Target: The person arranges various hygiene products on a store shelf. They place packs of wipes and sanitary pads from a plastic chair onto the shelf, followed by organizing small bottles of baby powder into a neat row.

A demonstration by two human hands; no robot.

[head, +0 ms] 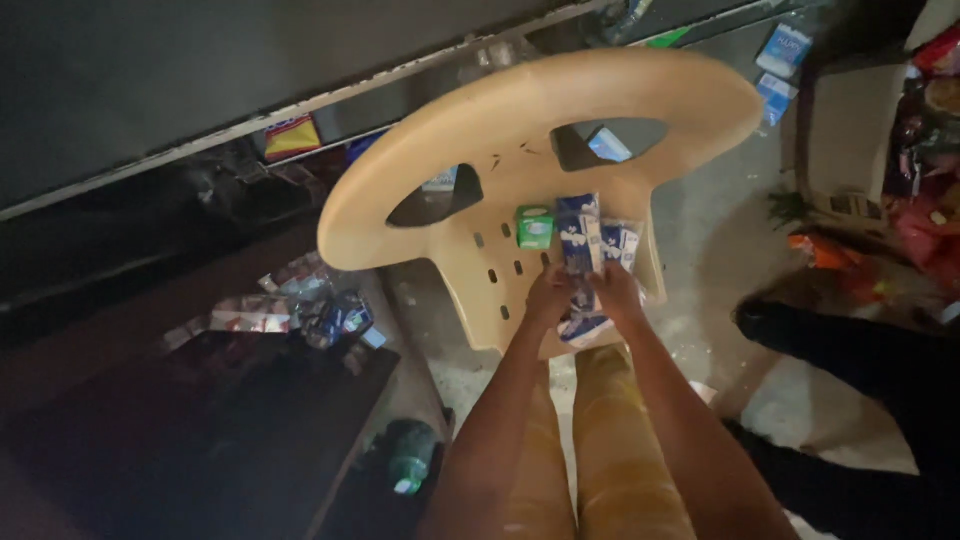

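Observation:
A tan plastic chair [520,120] stands in front of me, its seat holding several blue-and-white packets [580,238] and a small green box [535,227]. My left hand [548,296] and my right hand [614,288] reach side by side onto the seat. Both close around blue-and-white packets at the seat's front edge, with one packet [585,325] showing below them. The green box sits apart, just beyond my left hand.
Loose packets and wrappers [290,305] litter a dark low surface at the left. A green-capped bottle [410,460] lies on the floor. A cardboard box [860,140] and red packaged goods [925,220] stand at the right. Another person's dark-clothed leg [850,350] is beside the chair.

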